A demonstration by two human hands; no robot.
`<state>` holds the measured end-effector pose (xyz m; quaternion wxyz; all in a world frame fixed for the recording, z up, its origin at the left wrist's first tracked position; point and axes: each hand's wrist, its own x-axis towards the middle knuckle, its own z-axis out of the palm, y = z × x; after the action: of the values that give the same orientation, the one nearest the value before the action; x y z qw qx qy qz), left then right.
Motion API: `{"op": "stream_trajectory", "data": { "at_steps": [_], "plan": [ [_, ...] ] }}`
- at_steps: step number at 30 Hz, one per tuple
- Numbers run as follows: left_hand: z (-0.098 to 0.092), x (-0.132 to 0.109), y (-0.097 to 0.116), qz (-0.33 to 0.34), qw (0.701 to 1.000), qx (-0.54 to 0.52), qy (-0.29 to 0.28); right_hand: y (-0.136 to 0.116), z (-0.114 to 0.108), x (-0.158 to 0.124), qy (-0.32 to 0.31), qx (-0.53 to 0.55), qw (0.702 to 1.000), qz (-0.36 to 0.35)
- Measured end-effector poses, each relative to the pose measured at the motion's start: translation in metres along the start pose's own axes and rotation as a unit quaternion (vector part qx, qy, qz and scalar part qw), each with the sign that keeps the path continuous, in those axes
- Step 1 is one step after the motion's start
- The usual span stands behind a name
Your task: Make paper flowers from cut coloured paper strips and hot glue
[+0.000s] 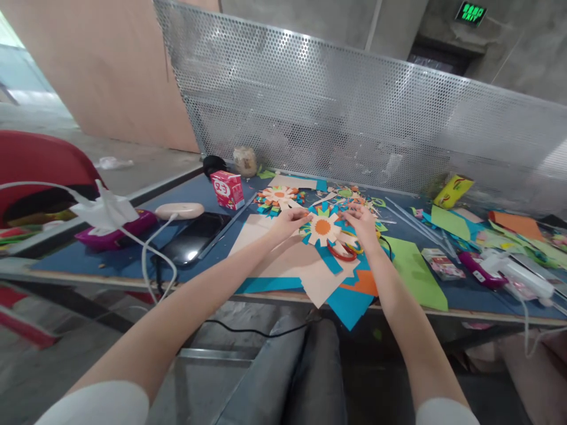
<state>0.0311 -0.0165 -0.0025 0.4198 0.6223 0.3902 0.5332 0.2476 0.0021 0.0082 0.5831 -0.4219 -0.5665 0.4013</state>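
Observation:
A layered paper flower [322, 227] with an orange centre, cream petals and blue and green petals behind faces up in front of me. The fingertips of my left hand [290, 222] are closed on its left edge. My right hand [362, 221] has its fingers bent together at the upper right edge, pinching the petals there. Scissors with red and yellow handles [343, 254] lie just below the flower, partly covered. Under them are cream paper [316, 276], blue paper [352, 307] and orange paper [367, 282]. Another paper flower [279, 193] rests behind my left hand.
To the left are a black phone [195, 237], a pink box [227, 190], a white charger [104, 211] with cables and a jar [245, 161]. Green paper [414, 273] and paper scraps lie to the right. A perforated metal panel [310, 94] stands behind the table.

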Motion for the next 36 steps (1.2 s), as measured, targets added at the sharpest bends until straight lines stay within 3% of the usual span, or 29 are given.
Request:
{"op": "stream_trajectory", "data": {
  "at_steps": [9,19,24,29,33,36],
  "plan": [
    [0.006,0.0,-0.001,0.013,0.999,0.008,-0.035,-0.01,0.008,-0.002,-0.085,-0.058,0.995,0.004],
    [-0.001,0.003,-0.009,0.019,0.999,0.037,-0.03,-0.011,0.009,-0.002,-0.059,-0.082,0.995,-0.011],
    [-0.004,0.005,-0.007,0.025,0.997,0.068,-0.014,-0.008,0.015,-0.004,-0.078,-0.085,0.993,0.015],
    [-0.005,0.011,-0.008,0.02,0.999,0.025,0.008,-0.003,0.02,-0.008,-0.135,-0.106,0.985,0.017],
    [-0.006,0.012,-0.009,-0.013,0.998,-0.039,0.048,-0.003,0.021,-0.008,-0.104,-0.113,0.988,0.013],
    [-0.005,0.012,-0.01,-0.037,0.989,-0.139,0.021,-0.002,0.02,-0.007,-0.062,-0.059,0.996,0.022]
  ]
}}
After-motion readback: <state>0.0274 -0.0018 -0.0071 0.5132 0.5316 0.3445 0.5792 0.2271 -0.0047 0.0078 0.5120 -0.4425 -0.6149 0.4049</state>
